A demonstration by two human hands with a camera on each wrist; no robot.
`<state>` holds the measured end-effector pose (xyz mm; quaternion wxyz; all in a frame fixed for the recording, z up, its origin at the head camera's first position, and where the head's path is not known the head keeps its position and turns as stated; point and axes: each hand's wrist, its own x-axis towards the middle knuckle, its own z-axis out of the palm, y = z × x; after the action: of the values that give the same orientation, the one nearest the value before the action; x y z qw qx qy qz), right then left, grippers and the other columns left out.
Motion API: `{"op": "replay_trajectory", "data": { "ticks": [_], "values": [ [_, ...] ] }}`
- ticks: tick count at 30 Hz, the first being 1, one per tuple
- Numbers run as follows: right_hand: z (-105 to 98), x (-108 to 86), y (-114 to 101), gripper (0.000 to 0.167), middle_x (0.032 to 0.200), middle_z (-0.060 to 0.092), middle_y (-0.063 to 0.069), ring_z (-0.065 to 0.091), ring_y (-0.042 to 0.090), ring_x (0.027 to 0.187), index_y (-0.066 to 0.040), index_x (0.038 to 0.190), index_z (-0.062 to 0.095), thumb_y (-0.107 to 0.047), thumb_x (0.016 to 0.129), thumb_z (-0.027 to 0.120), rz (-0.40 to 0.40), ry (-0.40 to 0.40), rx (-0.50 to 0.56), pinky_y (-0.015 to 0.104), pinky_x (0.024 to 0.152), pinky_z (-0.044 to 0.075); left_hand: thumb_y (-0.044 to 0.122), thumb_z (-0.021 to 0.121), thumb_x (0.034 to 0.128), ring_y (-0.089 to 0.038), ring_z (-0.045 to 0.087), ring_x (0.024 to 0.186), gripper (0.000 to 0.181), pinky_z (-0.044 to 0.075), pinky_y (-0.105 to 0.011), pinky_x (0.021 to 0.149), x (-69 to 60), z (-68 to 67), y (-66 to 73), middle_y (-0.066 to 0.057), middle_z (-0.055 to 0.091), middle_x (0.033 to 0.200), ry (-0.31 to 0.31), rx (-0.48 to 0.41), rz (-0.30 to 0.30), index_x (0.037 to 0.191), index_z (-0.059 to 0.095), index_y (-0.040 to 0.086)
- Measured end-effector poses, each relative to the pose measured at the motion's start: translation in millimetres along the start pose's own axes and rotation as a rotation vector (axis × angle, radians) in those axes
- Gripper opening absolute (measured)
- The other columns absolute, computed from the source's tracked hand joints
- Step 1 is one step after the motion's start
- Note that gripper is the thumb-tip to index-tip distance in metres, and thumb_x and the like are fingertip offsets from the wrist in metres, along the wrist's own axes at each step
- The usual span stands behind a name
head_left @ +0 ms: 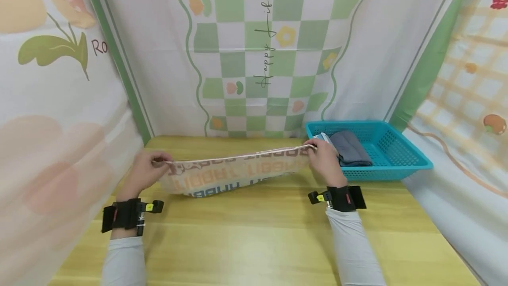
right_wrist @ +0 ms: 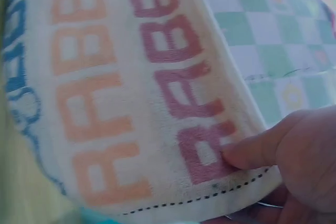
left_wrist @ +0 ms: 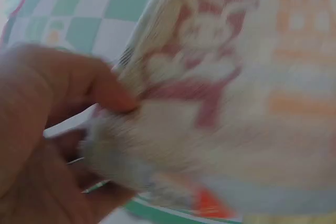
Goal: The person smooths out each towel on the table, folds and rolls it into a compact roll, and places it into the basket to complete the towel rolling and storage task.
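Observation:
A cream towel (head_left: 238, 172) printed with rows of coloured letters hangs stretched between both hands above the table. At its left upper corner, my left hand (head_left: 147, 172) pinches the edge between thumb and fingers. My right hand (head_left: 326, 159) pinches the opposite corner, close to the basket's near left side. In the left wrist view, a rabbit figure shows on the towel (left_wrist: 210, 66) beside the hand (left_wrist: 52, 114), somewhat blurred. The right wrist view has the thumb lying over the red letters of the towel (right_wrist: 100, 93), near a dark stitched line; fingers of that hand (right_wrist: 299, 156) go behind the cloth.
A blue plastic basket (head_left: 412, 156) stands at the table's back right. Inside it lie a folded grey cloth (head_left: 350, 147) and a partly hidden light-coloured item (head_left: 324, 137). The wooden table (head_left: 238, 242) meets patterned curtains (head_left: 254, 56) at the back and sides.

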<state>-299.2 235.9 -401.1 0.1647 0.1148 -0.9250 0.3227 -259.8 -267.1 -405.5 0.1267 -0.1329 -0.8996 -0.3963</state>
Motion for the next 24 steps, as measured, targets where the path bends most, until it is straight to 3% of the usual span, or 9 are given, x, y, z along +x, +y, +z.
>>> {"op": "replay_trajectory", "data": {
  "ticks": [4, 9, 11, 14, 18, 21, 24],
  "values": [
    [-17, -9.8, -2, 0.017, 0.108, 0.070, 0.020, 0.064, 0.033, 0.092, 0.000, 0.113, 0.070, -0.005, 0.102, 0.058, -0.023, -0.096, -0.040, 0.043, 0.074, 0.048, 0.000, 0.060, 0.0942, -0.023, 0.065, 0.073, 0.016, 0.054, -0.031, 0.056, -15.6, 4.0, 0.3, -0.009, 0.074, 0.096, -0.238, -0.028, -0.026, 0.098, 0.074, 0.008],
    [-23, -30.0, 10, 0.013, 0.083, 0.067, 0.005, 0.052, 0.014, 0.066, -0.004, 0.102, 0.074, -0.009, 0.100, 0.062, -0.128, -0.426, -0.024, 0.030, 0.061, 0.043, -0.001, 0.063, 0.0898, -0.014, 0.062, 0.073, 0.017, 0.053, -0.028, 0.058, -41.0, 12.2, -4.3, -0.001, 0.072, 0.087, -0.425, -0.036, 0.011, 0.092, 0.075, 0.011],
    [-21, -40.6, 16, 0.014, 0.080, 0.064, -0.001, 0.044, 0.009, 0.064, -0.006, 0.100, 0.074, -0.011, 0.101, 0.061, -0.159, -0.571, 0.010, 0.027, 0.059, 0.038, 0.001, 0.065, 0.0879, -0.011, 0.061, 0.071, 0.014, 0.053, -0.027, 0.058, -50.5, 12.8, -7.2, -0.002, 0.072, 0.085, -0.511, -0.050, 0.028, 0.090, 0.076, 0.010],
    [-22, -54.1, 21, 0.018, 0.078, 0.063, -0.005, 0.047, 0.005, 0.065, -0.007, 0.097, 0.074, -0.017, 0.102, 0.060, -0.187, -0.721, 0.041, 0.025, 0.061, 0.040, 0.004, 0.067, 0.0883, -0.008, 0.059, 0.064, 0.010, 0.051, -0.026, 0.057, -59.7, 13.7, -10.3, -0.006, 0.073, 0.082, -0.608, -0.088, 0.030, 0.088, 0.077, 0.006],
    [-27, -60.8, 23, 0.031, 0.074, 0.067, -0.002, 0.057, 0.007, 0.065, -0.006, 0.090, 0.073, -0.028, 0.104, 0.057, -0.159, -0.815, 0.059, 0.024, 0.058, 0.043, 0.007, 0.068, 0.0913, -0.009, 0.063, 0.074, 0.012, 0.052, -0.025, 0.066, -61.9, 16.5, -13.1, -0.010, 0.074, 0.090, -0.604, -0.052, 0.020, 0.097, 0.076, 0.000],
    [-26, -56.1, 22, 0.034, 0.076, 0.067, 0.002, 0.055, 0.010, 0.065, -0.004, 0.091, 0.073, -0.029, 0.106, 0.055, -0.167, -0.796, 0.057, 0.025, 0.059, 0.041, 0.012, 0.072, 0.0897, -0.021, 0.066, 0.091, 0.027, 0.055, -0.033, 0.077, -57.2, 22.4, -11.9, -0.013, 0.072, 0.104, -0.540, 0.057, -0.003, 0.113, 0.071, -0.004],
    [-13, -48.8, 19, 0.028, 0.088, 0.070, 0.005, 0.060, 0.014, 0.074, -0.002, 0.102, 0.074, -0.026, 0.104, 0.058, -0.199, -0.742, 0.040, 0.030, 0.066, 0.048, 0.016, 0.076, 0.0864, -0.035, 0.064, 0.108, 0.047, 0.055, -0.048, 0.089, -49.1, 34.2, -9.6, -0.021, 0.067, 0.120, -0.496, 0.154, -0.003, 0.127, 0.064, -0.005]
  ]
}}
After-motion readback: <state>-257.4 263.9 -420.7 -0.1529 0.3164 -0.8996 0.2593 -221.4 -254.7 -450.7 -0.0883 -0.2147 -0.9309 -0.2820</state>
